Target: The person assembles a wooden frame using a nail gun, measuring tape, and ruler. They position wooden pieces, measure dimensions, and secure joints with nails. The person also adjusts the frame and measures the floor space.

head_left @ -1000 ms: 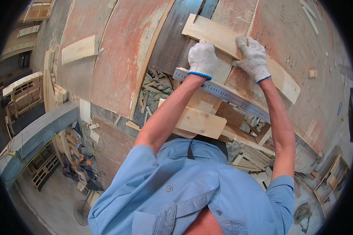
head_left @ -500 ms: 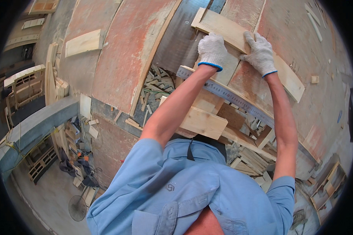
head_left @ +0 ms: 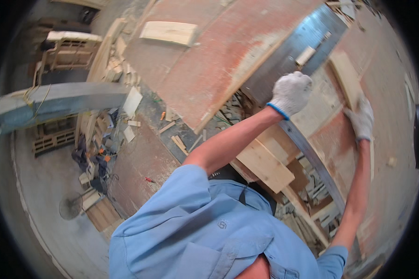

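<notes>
My left hand (head_left: 291, 94), in a white knit glove with a blue cuff, is closed in a fist above the grey metal plate (head_left: 270, 76). Whatever it may hold is hidden. A small pale wood block (head_left: 305, 56) lies on the plate just beyond it. On the right, my gloved right hand (head_left: 360, 120) grips across a long pale wooden board (head_left: 345, 76), thumb on its left side and fingers on the other. This board lies on the worn red-brown table, angled away from me. Slight blur softens the right hand.
A metal rule strip (head_left: 312, 156) runs along the table's near edge. Close to my body lies a short plank (head_left: 265, 166), over a bin of offcuts (head_left: 319, 186). Another board (head_left: 169, 32) rests far left. A curved grey beam (head_left: 60, 102) and a round fan (head_left: 71, 205) stand left.
The view has turned, so the scene appears rotated. The board under my right hand now points more straight away from me. My left hand stays closed, now clear of the board's end.
</notes>
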`<state>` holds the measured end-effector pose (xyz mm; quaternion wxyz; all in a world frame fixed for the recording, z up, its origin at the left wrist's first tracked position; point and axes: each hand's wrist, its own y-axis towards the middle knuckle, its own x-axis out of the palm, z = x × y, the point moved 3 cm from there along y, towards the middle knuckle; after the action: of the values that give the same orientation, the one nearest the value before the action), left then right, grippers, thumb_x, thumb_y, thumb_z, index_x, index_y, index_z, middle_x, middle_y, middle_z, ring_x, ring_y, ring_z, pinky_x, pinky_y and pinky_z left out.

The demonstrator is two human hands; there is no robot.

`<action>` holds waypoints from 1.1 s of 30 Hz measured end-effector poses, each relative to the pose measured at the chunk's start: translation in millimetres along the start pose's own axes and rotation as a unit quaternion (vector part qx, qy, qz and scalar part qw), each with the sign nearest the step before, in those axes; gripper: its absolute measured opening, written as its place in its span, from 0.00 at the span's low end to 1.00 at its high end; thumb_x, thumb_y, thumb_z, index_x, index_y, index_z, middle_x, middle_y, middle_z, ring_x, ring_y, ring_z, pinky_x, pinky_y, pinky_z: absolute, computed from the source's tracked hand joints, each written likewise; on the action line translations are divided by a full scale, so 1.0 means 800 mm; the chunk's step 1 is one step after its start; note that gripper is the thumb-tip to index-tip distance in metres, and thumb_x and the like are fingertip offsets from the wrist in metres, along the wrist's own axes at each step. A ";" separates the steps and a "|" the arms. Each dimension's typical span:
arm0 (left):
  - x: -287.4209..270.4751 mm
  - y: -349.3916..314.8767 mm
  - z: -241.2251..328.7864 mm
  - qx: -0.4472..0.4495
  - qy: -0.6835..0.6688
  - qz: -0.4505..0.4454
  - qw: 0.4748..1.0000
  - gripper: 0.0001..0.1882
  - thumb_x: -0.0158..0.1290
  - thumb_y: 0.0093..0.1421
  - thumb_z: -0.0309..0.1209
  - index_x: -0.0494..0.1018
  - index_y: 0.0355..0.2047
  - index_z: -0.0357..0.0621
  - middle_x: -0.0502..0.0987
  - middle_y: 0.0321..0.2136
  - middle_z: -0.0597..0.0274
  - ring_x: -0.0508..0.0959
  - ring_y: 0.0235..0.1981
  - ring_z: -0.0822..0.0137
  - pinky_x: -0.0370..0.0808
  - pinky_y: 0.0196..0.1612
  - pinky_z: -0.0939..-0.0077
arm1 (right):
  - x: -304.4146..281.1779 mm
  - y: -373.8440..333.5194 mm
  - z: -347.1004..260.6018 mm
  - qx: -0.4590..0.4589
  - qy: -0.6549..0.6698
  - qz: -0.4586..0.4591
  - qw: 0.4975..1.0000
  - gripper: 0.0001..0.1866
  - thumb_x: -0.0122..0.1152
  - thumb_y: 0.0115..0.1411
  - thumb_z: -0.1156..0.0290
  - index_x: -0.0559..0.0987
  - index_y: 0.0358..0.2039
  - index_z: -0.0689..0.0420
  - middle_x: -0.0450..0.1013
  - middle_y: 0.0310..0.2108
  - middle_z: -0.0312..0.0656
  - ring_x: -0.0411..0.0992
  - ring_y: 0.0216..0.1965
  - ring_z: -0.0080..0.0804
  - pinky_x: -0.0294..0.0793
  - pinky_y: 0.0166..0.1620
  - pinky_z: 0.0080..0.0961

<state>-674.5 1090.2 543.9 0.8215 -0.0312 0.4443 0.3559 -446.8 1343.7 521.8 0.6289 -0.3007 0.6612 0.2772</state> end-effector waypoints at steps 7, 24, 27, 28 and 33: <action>-0.257 0.028 -0.348 -0.194 0.309 0.141 0.920 0.18 0.53 0.61 0.41 0.81 0.49 0.53 0.82 0.44 0.48 0.81 0.46 0.48 0.77 0.53 0.56 | -0.018 -0.117 0.156 0.232 -0.107 -0.061 0.965 0.42 0.69 0.59 0.58 0.64 0.70 0.58 0.64 0.67 0.57 0.61 0.68 0.53 0.60 0.70 0.41; -0.217 0.080 -0.436 -0.049 0.366 0.188 0.910 0.12 0.55 0.60 0.43 0.80 0.31 0.51 0.82 0.34 0.56 0.80 0.40 0.53 0.73 0.47 0.54 | -0.068 -0.228 -0.147 0.147 0.247 0.004 0.958 0.24 0.67 0.61 0.65 0.78 0.56 0.62 0.75 0.56 0.54 0.72 0.59 0.49 0.69 0.63 0.40; -0.219 0.089 -0.410 -0.025 0.322 0.160 0.933 0.11 0.56 0.59 0.42 0.79 0.33 0.50 0.81 0.35 0.55 0.79 0.42 0.51 0.72 0.49 0.53 | -0.071 -0.206 -0.227 0.083 0.283 -0.041 0.955 0.23 0.68 0.59 0.68 0.79 0.54 0.62 0.75 0.55 0.54 0.73 0.58 0.50 0.70 0.62 0.41; -0.226 0.088 -0.402 0.000 0.321 0.135 0.937 0.11 0.56 0.59 0.41 0.79 0.35 0.49 0.80 0.38 0.54 0.79 0.43 0.51 0.73 0.49 0.53 | -0.071 -0.202 -0.245 0.061 0.288 -0.052 0.954 0.22 0.69 0.59 0.69 0.79 0.54 0.62 0.75 0.55 0.54 0.73 0.57 0.51 0.70 0.62 0.41; -0.279 0.060 -0.413 -0.042 0.348 0.062 0.935 0.11 0.56 0.56 0.38 0.78 0.37 0.48 0.79 0.39 0.56 0.78 0.45 0.50 0.72 0.51 0.53 | -0.056 -0.203 -0.276 -0.019 0.305 -0.067 0.950 0.22 0.70 0.56 0.71 0.79 0.52 0.62 0.76 0.54 0.55 0.73 0.57 0.52 0.71 0.61 0.41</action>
<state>-1016.3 880.3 525.5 0.5898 -0.1594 0.6880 0.3917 -471.2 1073.4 580.6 0.4086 -0.4265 0.7943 0.1421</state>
